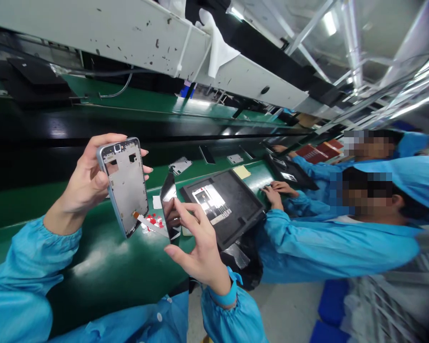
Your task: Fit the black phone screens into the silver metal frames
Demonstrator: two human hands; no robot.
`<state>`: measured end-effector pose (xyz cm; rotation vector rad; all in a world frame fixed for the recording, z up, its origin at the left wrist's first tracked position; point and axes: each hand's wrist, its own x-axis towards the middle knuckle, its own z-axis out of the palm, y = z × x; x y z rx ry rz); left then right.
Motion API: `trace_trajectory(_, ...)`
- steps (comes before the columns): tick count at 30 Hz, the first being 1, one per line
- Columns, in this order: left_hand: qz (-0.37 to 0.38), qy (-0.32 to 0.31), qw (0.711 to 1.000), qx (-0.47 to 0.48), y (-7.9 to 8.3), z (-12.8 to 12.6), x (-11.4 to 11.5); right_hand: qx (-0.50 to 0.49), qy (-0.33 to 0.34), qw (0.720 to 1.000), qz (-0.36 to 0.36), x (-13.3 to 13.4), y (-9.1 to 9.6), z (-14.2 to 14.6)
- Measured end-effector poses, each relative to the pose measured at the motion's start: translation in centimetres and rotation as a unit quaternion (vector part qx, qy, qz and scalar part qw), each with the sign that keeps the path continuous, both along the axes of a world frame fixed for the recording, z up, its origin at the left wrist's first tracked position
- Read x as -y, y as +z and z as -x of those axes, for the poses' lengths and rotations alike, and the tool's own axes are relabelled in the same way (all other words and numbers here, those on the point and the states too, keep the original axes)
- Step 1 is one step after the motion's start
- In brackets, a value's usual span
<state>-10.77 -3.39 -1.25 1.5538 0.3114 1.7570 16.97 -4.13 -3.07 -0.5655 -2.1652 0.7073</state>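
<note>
My left hand (87, 183) is wrapped round the edge of a phone frame (127, 183), held upright and slightly tilted above the bench with its grey metal inside facing me. In my right hand (202, 245) is a thin, glossy phone screen (169, 202), gripped along its edge and seen nearly edge-on. A pale ribbon cable (152, 225) with an orange end spans between the screen and the lower part of the frame. Small red pieces (153, 220) lie on the bench behind the cable.
A black tray (232, 190) holding a white phone-shaped piece (209, 202) lies right of my hands. Metal plates (181, 165) and a dark phone part (207, 154) rest on the green bench (103, 267). Two co-workers in blue (329, 243) work at the right.
</note>
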Motion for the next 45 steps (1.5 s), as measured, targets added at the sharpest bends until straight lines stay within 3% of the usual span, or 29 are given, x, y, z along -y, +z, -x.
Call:
trace_trajectory(7,0.058,0.043,0.997,-0.017,0.2,-0.8,0.6,-0.078,-0.002,0.995,0.065,0.1,-1.8,3.7)
trace_trajectory(11,0.042,0.084,0.995,-0.032,0.0,-1.3,0.3,-0.103,-0.017,0.986,0.13,0.1,-3.4,5.9)
trace_trajectory(17,0.091,0.085,0.991,-0.056,-0.1,-1.0,0.3,-0.102,-0.01,0.981,0.166,0.6,-4.0,5.6)
trace_trajectory(28,0.076,0.066,0.992,-0.082,-0.2,-1.0,0.3,-0.114,-0.016,0.98,0.162,0.2,-4.6,7.6)
trace_trajectory(33,0.125,0.096,0.985,-0.075,-0.1,-1.3,1.5,-0.103,0.007,0.99,0.1,-1.2,-4.2,7.9)
trace_trajectory(36,0.149,0.12,0.981,-0.019,-0.5,-3.0,1.9,-0.1,-0.001,0.994,0.052,-1.8,-4.1,8.2)
trace_trajectory(39,0.197,0.142,0.963,0.114,-0.9,-4.9,1.7,-0.06,-0.036,0.997,0.019,-1.8,-3.7,8.3)
trace_trajectory(42,0.262,0.101,0.944,0.176,-0.6,-5.8,1.7,-0.093,-0.063,0.991,0.075,-1.8,-2.3,7.8)
trace_trajectory(45,0.298,-0.02,0.946,0.125,-0.1,-5.9,2.3,-0.126,-0.056,0.974,0.182,-2.1,-0.2,7.2)
